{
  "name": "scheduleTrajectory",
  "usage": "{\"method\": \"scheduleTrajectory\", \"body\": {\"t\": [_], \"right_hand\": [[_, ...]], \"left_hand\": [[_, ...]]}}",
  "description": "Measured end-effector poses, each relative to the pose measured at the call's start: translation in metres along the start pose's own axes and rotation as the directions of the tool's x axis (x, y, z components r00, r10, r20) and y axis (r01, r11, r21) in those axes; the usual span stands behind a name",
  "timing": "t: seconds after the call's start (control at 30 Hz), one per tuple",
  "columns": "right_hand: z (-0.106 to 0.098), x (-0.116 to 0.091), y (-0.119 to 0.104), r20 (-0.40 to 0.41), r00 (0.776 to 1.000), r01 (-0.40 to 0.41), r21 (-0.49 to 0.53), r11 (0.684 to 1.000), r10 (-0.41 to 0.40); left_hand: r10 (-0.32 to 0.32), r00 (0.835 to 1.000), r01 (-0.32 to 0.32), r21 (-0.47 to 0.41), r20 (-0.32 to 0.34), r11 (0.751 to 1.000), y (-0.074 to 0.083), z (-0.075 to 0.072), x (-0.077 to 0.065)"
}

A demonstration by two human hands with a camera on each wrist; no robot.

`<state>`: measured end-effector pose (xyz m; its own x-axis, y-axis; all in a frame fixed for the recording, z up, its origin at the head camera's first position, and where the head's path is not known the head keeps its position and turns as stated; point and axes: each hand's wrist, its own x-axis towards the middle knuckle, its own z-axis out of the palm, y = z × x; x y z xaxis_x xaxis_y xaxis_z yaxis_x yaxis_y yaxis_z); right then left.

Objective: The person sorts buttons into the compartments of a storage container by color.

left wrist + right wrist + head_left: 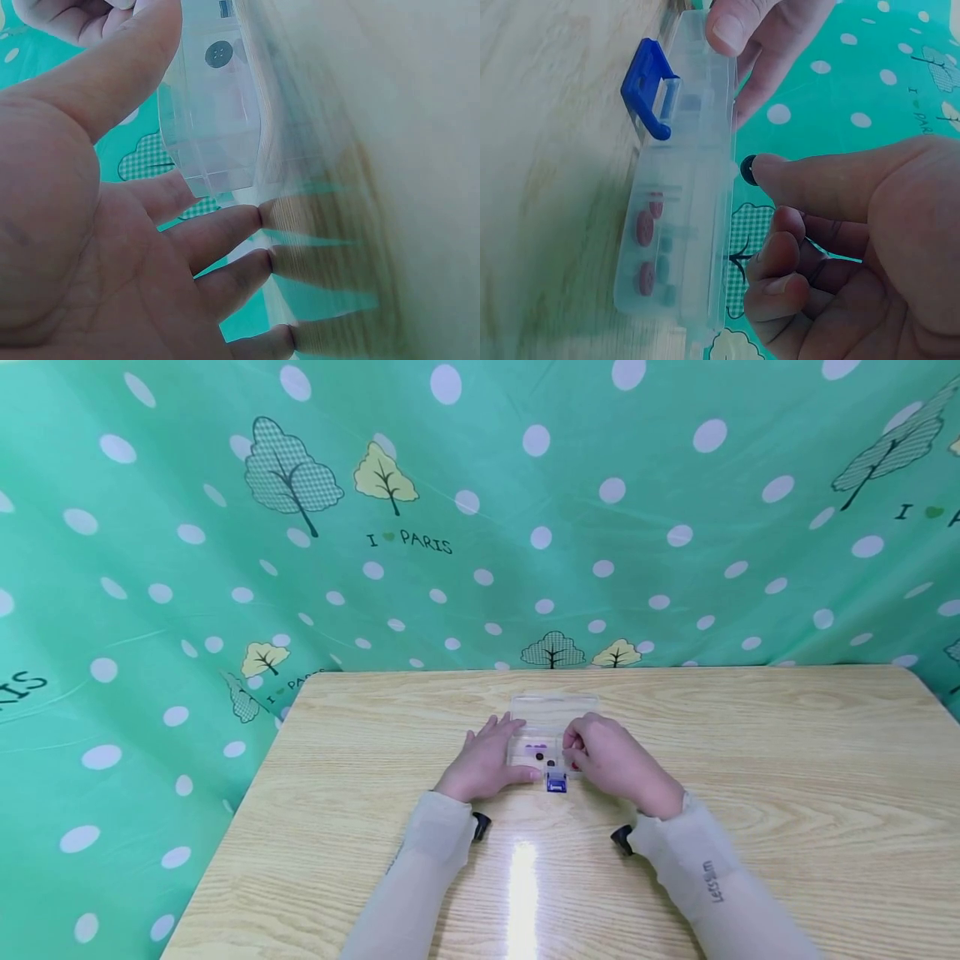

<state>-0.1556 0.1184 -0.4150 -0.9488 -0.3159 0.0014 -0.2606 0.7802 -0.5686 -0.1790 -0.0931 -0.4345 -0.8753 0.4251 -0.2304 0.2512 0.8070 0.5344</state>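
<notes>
A clear plastic box (641, 296) stands on the table, its lid (555, 700) folded back and its blue latch (639, 86) hanging at the front. My left hand (487, 762) steadies the box's left side, fingers spread and fairly straight, thumb near the front rim. Over the right part, my right hand (611, 758) pinches a black button (747, 170) just above the rim. Red buttons (645, 228) and blurred greenish pieces (664, 266) show through the right compartment's wall. To the left lie black buttons (539, 757) and purple pieces (536, 746).
The wood-grain table (787, 793) extends around the box on all sides. Behind it hangs a green curtain (480, 560) with white dots and trees. Black wrist devices (622, 839) sit at both cuffs.
</notes>
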Motion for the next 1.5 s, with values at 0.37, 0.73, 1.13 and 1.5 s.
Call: {"method": "scheduleTrajectory", "body": {"t": [0.37,0.73,1.13,1.5], "right_hand": [[0.006,0.004,-0.009,0.019,1.000,0.003,0.037,0.999,-0.004],[0.013,0.008,-0.017,0.008,0.999,0.038,0.019,0.999,-0.038],[0.019,0.014,-0.022,0.038,0.999,0.007,0.037,0.999,-0.009],[0.024,0.017,-0.022,0.035,0.997,0.063,0.045,0.997,-0.065]], "left_hand": [[0.002,1.000,-0.002,-0.006,0.003,1.000,0.000,0.000,0.000],[0.001,1.000,-0.001,-0.022,-0.001,1.000,-0.001,0.000,0.000],[0.013,1.000,-0.013,-0.019,-0.004,1.000,-0.002,0.002,0.001],[0.008,1.000,-0.008,-0.026,-0.001,1.000,-0.002,0.001,-0.001]]}}
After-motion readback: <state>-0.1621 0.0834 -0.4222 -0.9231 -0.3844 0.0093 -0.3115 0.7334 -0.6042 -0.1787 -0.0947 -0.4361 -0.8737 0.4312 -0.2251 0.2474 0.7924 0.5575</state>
